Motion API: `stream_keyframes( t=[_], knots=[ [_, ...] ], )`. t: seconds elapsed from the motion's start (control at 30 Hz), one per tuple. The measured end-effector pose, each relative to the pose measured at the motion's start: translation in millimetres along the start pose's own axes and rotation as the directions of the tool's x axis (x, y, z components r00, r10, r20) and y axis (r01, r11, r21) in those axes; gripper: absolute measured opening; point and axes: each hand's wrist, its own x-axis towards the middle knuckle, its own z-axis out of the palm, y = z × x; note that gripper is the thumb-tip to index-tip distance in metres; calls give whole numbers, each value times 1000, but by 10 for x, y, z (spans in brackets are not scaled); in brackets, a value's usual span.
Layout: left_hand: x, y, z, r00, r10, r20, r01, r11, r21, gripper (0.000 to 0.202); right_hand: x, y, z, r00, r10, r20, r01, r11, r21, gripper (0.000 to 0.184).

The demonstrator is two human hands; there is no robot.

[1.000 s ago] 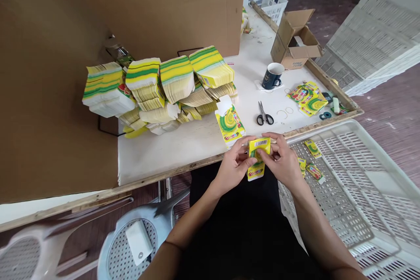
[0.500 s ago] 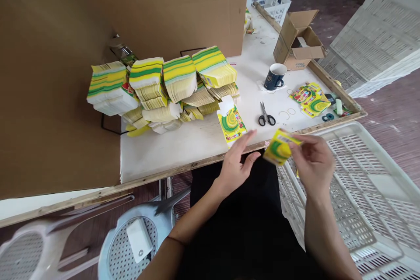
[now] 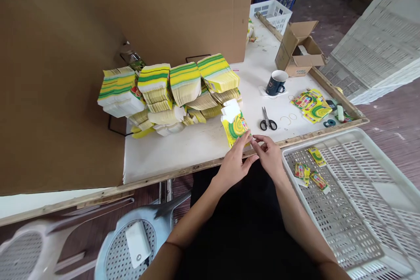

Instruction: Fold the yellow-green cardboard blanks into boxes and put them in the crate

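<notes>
A flat yellow-and-green printed carton (image 3: 235, 126) with white flaps lies at the table's front edge. My left hand (image 3: 232, 164) rests over its lower edge, fingers stretched out and thumb apart. Meeting those fingertips at the carton's lower right corner, my right hand (image 3: 269, 155) has thumb and forefinger pinched on the carton's edge. Tall bundles of the same flat cartons (image 3: 185, 81) are stacked to the left. Several small folded boxes (image 3: 316, 156) lie in the white plastic crate (image 3: 356, 192) at my right.
Black-handled scissors (image 3: 268, 120) and a dark mug (image 3: 277, 83) stand right of the carton. Beyond are more flat cartons (image 3: 313, 105) and an open cardboard box (image 3: 299, 52). A tall cardboard sheet (image 3: 183, 13) walls the back. A blue stool (image 3: 131, 245) holds a white device (image 3: 138, 243).
My right hand has let go of the small yellow box and moved left to the flat carton. Boxes now show in the crate. My left hand stays by the carton.
</notes>
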Motion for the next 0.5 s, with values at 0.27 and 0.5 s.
stream_keyframes(
  t=[0.27, 0.5],
  knots=[
    [12, -2, -93, 1000, -14, -21, 11, 992, -125, 69, -25, -93, 49, 994, 8, -111, -1, 998, 60, 34],
    [26, -46, -76, 976, 57, -211, -98, 977, -190, 58, -45, -42, 52, 980, 129, -151, -93, 971, 221, 39]
  ],
)
